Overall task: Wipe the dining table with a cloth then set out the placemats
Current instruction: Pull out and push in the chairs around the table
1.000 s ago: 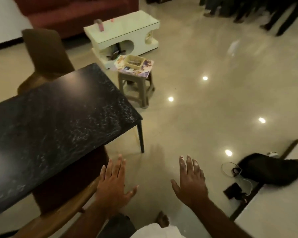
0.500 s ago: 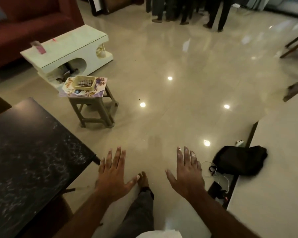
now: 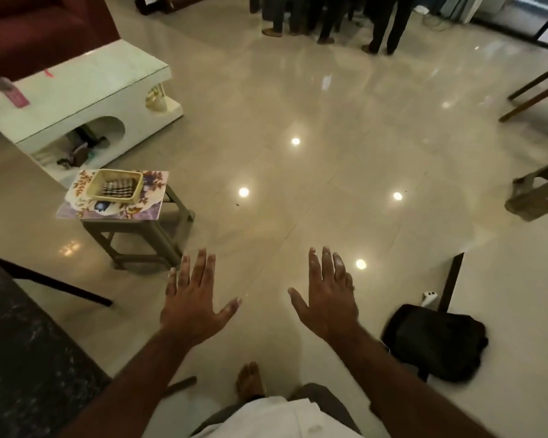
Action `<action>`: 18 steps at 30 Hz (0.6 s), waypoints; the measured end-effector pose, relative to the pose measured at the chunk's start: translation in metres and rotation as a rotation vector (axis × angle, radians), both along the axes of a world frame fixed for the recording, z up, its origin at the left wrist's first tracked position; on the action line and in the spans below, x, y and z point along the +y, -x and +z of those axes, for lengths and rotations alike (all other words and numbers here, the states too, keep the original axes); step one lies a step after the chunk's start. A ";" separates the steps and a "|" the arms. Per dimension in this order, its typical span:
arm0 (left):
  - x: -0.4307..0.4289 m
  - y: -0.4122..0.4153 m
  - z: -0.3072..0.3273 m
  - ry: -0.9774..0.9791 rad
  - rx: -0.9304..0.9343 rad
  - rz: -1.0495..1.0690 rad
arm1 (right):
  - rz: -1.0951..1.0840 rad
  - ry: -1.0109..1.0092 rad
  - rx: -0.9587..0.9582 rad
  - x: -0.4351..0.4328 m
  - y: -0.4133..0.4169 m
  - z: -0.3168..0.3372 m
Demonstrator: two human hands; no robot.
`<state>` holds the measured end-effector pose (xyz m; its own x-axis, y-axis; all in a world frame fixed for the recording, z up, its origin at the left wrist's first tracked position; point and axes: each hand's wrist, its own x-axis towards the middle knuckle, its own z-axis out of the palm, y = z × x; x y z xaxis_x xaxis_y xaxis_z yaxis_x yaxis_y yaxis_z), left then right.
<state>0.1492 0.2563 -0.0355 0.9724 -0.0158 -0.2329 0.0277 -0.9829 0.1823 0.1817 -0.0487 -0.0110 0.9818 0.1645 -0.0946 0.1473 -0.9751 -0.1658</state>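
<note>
The black speckled dining table (image 3: 23, 352) fills the lower left corner. A grey plastic stool (image 3: 146, 238) stands on the floor beyond it, carrying floral placemats (image 3: 114, 210) with a cream basket (image 3: 92, 191) on top. A checked cloth (image 3: 117, 189) lies folded in the basket. My left hand (image 3: 193, 301) and my right hand (image 3: 328, 298) hover palm-down over the floor, fingers straight and spread, holding nothing. Both are well short of the stool.
A white low table (image 3: 86, 90) and a dark red sofa (image 3: 38, 30) stand at the back left. A black bag (image 3: 437, 339) lies on the floor at the right beside a white ledge (image 3: 519, 311). Several people's legs (image 3: 329, 17) stand at the far end. Wooden chair legs (image 3: 538, 96) show at the right edge.
The view has swung right and forward: the dining table slid to the lower left and the stool came nearer. Both hands stay flat and spread.
</note>
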 end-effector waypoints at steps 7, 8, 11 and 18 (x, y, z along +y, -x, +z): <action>0.011 -0.132 -0.002 -0.019 -0.025 0.058 | 0.085 -0.049 -0.050 0.016 -0.151 -0.008; 0.012 -0.149 -0.002 -0.025 -0.039 0.063 | 0.104 -0.053 -0.064 0.018 -0.172 -0.010; 0.014 -0.205 -0.001 -0.039 -0.056 0.083 | 0.145 -0.058 -0.069 0.024 -0.241 -0.013; 0.028 -0.307 0.013 -0.027 -0.112 0.212 | 0.291 -0.067 -0.083 0.056 -0.378 -0.008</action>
<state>0.4560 0.2843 -0.0225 0.9731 0.1959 -0.1210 0.2147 -0.9619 0.1691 0.5598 0.0077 -0.0192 0.8967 0.4426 0.0045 0.4341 -0.8774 -0.2041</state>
